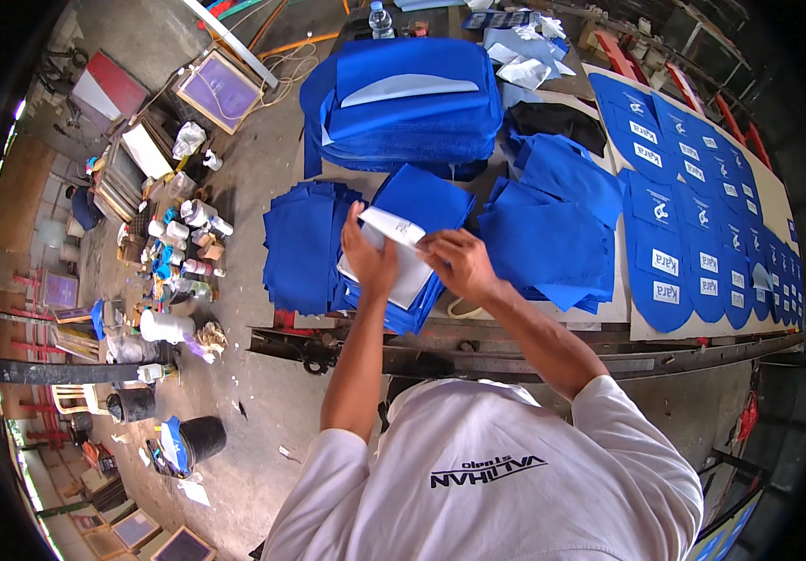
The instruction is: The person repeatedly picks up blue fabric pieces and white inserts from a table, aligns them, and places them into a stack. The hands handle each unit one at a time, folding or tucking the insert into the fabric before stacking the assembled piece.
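Note:
Both of my hands are over the middle stack of blue fabric pieces (426, 192) on the worktable. A white folded sheet (392, 225) with small dark print is held up between them. My left hand (368, 257) grips its left end, the fingers curled round the edge. The other end is pinched by my right hand (464, 265), thumb against fingers. Below the hands a white sheet surface (407, 279) lies on the blue stack; whether it is part of the held sheet I cannot tell. Blue stacks lie on the left (305, 245) and right (550, 234).
A large folded blue fabric pile (403, 117) and a water bottle (381, 21) stand behind. Printed blue pieces (693, 210) lie in rows on a board at right. The metal rail (515, 363) edges the table nearest me. Bottles and jars (179, 234) crowd the left floor, with a black bucket (204, 439).

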Demonstrator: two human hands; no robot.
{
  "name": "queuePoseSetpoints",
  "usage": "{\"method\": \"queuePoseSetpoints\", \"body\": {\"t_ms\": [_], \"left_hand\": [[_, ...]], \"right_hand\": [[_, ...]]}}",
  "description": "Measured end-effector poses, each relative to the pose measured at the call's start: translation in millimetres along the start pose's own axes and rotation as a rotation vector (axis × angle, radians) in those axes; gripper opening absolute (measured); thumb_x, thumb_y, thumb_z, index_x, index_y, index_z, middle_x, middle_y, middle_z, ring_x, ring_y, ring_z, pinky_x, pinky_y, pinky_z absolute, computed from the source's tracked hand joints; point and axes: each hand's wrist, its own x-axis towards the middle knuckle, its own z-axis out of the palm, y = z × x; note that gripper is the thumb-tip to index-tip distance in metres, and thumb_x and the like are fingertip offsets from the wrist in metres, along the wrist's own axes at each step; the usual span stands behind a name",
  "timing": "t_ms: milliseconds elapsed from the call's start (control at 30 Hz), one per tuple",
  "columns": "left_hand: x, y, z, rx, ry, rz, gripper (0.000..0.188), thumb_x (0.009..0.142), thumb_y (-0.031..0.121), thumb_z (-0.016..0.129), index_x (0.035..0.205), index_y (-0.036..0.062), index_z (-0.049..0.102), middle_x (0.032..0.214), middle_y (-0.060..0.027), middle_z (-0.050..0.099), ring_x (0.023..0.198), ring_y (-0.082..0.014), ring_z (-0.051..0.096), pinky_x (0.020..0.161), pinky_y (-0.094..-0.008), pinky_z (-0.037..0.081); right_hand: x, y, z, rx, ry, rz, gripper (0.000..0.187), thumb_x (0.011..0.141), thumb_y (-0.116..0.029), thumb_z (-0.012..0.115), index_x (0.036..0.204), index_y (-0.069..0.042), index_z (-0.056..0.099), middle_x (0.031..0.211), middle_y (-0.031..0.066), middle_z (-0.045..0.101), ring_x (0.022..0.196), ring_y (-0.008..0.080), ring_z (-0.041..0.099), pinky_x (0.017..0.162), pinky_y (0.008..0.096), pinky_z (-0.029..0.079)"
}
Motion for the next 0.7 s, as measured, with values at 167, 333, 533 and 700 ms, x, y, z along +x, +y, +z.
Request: {"method": "queuePoseSetpoints", "body": {"t_ms": [167, 333, 533, 700], "left_hand": [[-19.2, 16.0, -48.3, -0.077, 0.022, -0.088, 0.067, 0.086, 0.024, 0.076, 0.139, -0.0030, 0.045, 0.131, -0.0201, 0.057, 0.125, -0.0368, 0.052, 0.108, -0.0455, 0.036], [-63.8, 31.3, -93.5, 0.014, 0.022, -0.213, 0.065, 0.087, 0.023, 0.076, 0.137, -0.0057, 0.047, 0.134, -0.0228, 0.055, 0.125, -0.0363, 0.053, 0.109, -0.0446, 0.038], [-114.6, 23.5, -105.5, -0.186, 0.052, -0.441, 0.052, 0.091, 0.010, 0.069, 0.136, -0.0048, 0.048, 0.130, -0.0232, 0.058, 0.117, -0.0309, 0.059, 0.104, -0.0410, 0.044], [-125.2, 12.1, -115.1, -0.253, -0.029, -0.509, 0.043, 0.095, 0.009, 0.064, 0.134, -0.0041, 0.051, 0.126, -0.0187, 0.061, 0.111, -0.0253, 0.063, 0.097, -0.0356, 0.050]], "right_hand": [[16.0, -19.7, -56.2, 0.118, 0.243, 0.244, 0.002, 0.088, -0.002, 0.070, 0.089, -0.002, 0.068, 0.078, 0.0115, 0.067, 0.066, 0.0198, 0.061, 0.058, 0.0334, 0.046], [9.1, 69.5, -129.0, 0.408, 0.861, 0.642, 0.017, 0.099, -0.012, 0.059, 0.112, -0.002, 0.065, 0.095, 0.0056, 0.068, 0.079, 0.0125, 0.065, 0.059, 0.0246, 0.049], [-22.2, 248.8, -209.0, 0.405, 0.863, 0.895, 0.019, 0.097, -0.012, 0.056, 0.112, -0.002, 0.062, 0.091, 0.0098, 0.070, 0.073, 0.0210, 0.071, 0.054, 0.0270, 0.052], [21.3, 303.8, -188.3, 0.533, 0.812, 1.054, 0.029, 0.090, -0.002, 0.048, 0.115, 0.006, 0.060, 0.098, 0.0173, 0.067, 0.078, 0.0291, 0.072, 0.067, 0.0385, 0.064]]}}
